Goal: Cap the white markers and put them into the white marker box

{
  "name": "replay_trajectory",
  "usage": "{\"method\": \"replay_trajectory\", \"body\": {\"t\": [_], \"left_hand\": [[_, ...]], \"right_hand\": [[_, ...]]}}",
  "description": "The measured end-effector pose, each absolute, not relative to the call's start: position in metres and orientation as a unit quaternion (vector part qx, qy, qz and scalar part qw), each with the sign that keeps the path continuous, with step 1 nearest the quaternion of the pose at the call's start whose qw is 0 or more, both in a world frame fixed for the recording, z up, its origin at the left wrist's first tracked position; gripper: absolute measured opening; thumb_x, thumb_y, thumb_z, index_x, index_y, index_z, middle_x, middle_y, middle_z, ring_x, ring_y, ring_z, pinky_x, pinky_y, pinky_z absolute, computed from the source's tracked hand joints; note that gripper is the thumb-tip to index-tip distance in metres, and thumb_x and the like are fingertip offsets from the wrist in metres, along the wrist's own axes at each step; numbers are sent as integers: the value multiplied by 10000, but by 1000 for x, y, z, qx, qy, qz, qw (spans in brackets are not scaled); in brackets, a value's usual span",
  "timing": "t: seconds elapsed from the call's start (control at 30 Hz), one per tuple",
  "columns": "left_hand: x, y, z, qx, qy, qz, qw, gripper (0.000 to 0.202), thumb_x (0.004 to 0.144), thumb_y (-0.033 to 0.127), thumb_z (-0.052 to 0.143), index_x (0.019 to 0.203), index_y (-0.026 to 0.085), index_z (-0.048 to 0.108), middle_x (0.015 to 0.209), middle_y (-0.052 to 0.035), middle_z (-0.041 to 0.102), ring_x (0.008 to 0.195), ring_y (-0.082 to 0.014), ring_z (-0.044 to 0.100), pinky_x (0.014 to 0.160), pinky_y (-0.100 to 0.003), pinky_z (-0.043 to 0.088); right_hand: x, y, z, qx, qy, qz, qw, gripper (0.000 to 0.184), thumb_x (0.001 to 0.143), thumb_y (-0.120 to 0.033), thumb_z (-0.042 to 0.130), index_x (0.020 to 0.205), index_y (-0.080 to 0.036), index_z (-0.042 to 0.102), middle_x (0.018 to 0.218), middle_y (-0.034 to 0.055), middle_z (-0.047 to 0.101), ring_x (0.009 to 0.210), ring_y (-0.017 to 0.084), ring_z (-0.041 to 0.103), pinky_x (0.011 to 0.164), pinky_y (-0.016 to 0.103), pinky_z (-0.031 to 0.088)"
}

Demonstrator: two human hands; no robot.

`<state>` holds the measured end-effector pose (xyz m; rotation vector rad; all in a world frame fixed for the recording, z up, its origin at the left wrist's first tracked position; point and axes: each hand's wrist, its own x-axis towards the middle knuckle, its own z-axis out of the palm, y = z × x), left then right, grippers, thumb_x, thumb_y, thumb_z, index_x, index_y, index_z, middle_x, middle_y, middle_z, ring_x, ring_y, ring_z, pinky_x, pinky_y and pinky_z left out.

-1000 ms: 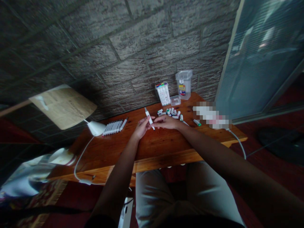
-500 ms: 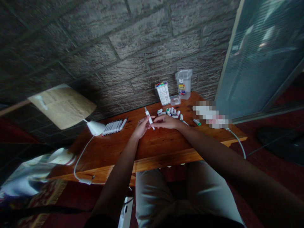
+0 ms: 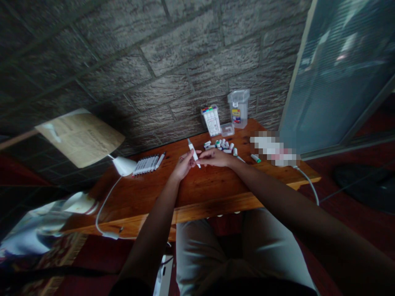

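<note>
Above the middle of the wooden table [image 3: 210,193], my left hand [image 3: 184,163] is closed around a white marker [image 3: 193,151] that points up and away. My right hand [image 3: 216,158] meets it from the right, fingers pinched at the marker's lower end. Just beyond my right hand lies a scatter of several small marker caps and pieces [image 3: 222,145]. A row of white markers [image 3: 148,164] lies on the table to the left of my hands.
A box of upright markers [image 3: 211,121], a small clear lid [image 3: 227,130] and a clear plastic container [image 3: 238,108] stand by the stone wall. A white lamp head [image 3: 124,166] with its cable sits at the left. A green-tipped marker [image 3: 255,158] and a blurred patch lie right.
</note>
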<state>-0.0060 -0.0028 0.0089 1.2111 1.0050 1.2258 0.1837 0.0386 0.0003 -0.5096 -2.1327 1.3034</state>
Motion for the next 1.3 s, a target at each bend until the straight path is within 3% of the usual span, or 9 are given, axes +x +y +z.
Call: {"method": "replay_trajectory", "body": {"t": [0.3, 0.67, 1.03, 1.3], "left_hand": [[-6, -3, 9, 511, 427, 512, 543, 571, 684, 638, 811, 927, 123, 775, 597, 16, 562, 516, -63, 449, 480, -201, 300], [-8, 0, 3, 535, 440, 502, 518, 618, 617, 649, 843, 915, 111, 790, 571, 25, 550, 505, -50, 416, 479, -199, 265], [-9, 2, 0, 548, 439, 500, 508, 598, 680, 646, 807, 958, 116, 789, 551, 35, 523, 495, -57, 409, 486, -212, 271], [-13, 4, -3, 581, 428, 486, 493, 557, 722, 615, 797, 988, 126, 783, 551, 38, 529, 491, -57, 413, 495, -219, 260]], "right_hand": [[184, 37, 1, -191, -797, 492, 292, 523, 823, -647, 668, 882, -133, 745, 686, 7, 645, 620, 108, 531, 590, 232, 381], [183, 40, -2, -181, -795, 500, 292, 549, 823, -659, 661, 924, -129, 764, 693, 7, 647, 647, 115, 542, 625, 240, 388], [183, 41, -3, -180, -796, 499, 291, 547, 829, -654, 660, 930, -126, 760, 717, 14, 651, 653, 117, 546, 620, 243, 386], [183, 42, -4, -175, -792, 504, 297, 420, 821, -543, 692, 828, -124, 721, 707, 9, 650, 654, 115, 551, 628, 243, 400]]}}
